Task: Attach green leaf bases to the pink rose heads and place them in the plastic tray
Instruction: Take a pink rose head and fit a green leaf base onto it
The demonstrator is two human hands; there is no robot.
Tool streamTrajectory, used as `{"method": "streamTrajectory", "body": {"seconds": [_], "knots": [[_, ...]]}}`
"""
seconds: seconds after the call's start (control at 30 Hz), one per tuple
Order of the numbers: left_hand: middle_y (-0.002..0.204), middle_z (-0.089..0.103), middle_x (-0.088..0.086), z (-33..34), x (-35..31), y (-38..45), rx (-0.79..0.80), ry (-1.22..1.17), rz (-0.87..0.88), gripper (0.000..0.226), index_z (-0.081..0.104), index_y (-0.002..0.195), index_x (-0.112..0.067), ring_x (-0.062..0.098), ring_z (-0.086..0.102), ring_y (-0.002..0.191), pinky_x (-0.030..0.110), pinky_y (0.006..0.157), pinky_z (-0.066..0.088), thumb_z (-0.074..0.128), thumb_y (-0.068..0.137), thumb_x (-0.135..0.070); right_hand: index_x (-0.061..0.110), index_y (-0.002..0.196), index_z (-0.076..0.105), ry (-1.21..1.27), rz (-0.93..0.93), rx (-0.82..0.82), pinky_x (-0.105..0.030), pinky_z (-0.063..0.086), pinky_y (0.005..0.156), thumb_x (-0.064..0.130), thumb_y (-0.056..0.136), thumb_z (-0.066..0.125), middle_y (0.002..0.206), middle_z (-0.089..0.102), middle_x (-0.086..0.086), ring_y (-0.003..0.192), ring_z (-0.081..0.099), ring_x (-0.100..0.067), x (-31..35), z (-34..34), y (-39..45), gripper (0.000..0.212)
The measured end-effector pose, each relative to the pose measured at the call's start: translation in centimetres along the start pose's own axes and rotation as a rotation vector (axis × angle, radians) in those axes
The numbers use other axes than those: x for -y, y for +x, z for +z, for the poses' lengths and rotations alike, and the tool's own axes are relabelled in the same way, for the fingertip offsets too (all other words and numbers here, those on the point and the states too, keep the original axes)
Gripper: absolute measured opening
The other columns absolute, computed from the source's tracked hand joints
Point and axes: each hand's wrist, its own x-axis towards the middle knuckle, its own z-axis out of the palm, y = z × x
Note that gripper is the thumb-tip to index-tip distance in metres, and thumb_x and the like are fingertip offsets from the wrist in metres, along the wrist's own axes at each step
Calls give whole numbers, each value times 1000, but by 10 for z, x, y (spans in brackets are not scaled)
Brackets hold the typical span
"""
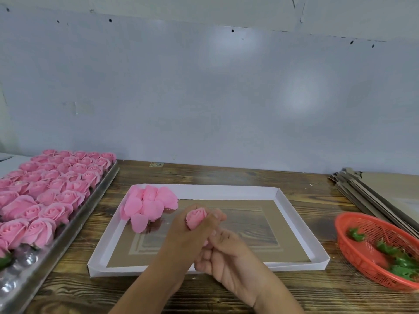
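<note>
My left hand (188,232) is closed around a pink rose head (196,217), bud facing away, above the white-rimmed tray (294,214). My right hand (223,254) is curled right under the left, fingertips at the rose's base; whatever it pinches is hidden. Several pink roses (149,206) lie clustered in the tray's far left corner. Green leaf bases (401,261) sit in a red mesh basket (353,257) at the right.
A long plastic tray (68,232) filled with several rows of pink roses (52,191) runs along the left. Flat cardboard sheets (385,193) are stacked at the far right. The wooden table ends at a pale wall behind.
</note>
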Motion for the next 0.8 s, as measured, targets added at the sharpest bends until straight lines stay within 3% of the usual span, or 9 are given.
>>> {"method": "streamTrajectory", "body": {"seconds": [0.1, 0.2, 0.37, 0.47, 0.63, 0.7, 0.8], "knots": [[93, 78, -2, -4, -2, -3, 43, -43, 61, 18, 78, 84, -22, 10, 74, 88, 22, 67, 59, 65, 96, -26, 6, 88, 71, 30, 112, 43, -27, 51, 59, 44, 82, 59, 71, 63, -11, 61, 60, -18, 2, 1, -3, 40], [92, 78, -3, -3, -2, -3, 25, -42, 62, 23, 78, 82, -23, 11, 74, 87, 20, 66, 57, 60, 98, -23, 7, 96, 72, 18, 134, 45, -26, 50, 60, 50, 84, 58, 74, 63, -11, 62, 61, -18, 3, 2, -3, 47], [87, 77, -1, -3, 0, -1, -28, -56, 54, 21, 77, 80, -29, 16, 74, 79, 28, 62, 58, 64, 87, -44, 6, 105, 64, -11, 18, -13, -24, 50, 61, 32, 85, 66, 81, 62, -10, 67, 59, -16, 3, 3, -2, 32], [89, 77, -1, -5, 0, 0, 11, -39, 76, 17, 76, 81, -27, 13, 72, 76, 26, 61, 58, 66, 90, -37, 6, 94, 67, 25, 7, -31, -22, 49, 57, 31, 84, 66, 75, 60, -9, 62, 57, -15, 3, 2, -2, 27], [98, 76, 5, -27, -6, 1, 190, 9, 137, 29, 76, 92, -26, 18, 73, 91, 25, 74, 59, 88, 70, -40, 9, 105, 72, 63, 63, -48, -22, 45, 52, 47, 97, 45, 66, 54, -6, 56, 51, -14, 7, 2, -4, 47], [101, 76, 2, -37, -9, 2, 209, 86, 178, 25, 76, 95, -29, 15, 72, 96, 22, 78, 58, 86, 72, -29, 9, 97, 71, -16, 62, -76, -22, 42, 50, 55, 94, 41, 62, 53, -5, 52, 49, -14, 7, 1, -3, 55], [108, 75, -5, -48, -12, 2, 264, 222, 201, 35, 73, 101, -40, 12, 70, 105, 24, 84, 58, 86, 70, -33, 3, 101, 68, -79, 40, -94, -22, 44, 51, 57, 94, 42, 68, 57, -10, 52, 52, -13, 5, -2, -1, 60]]}}
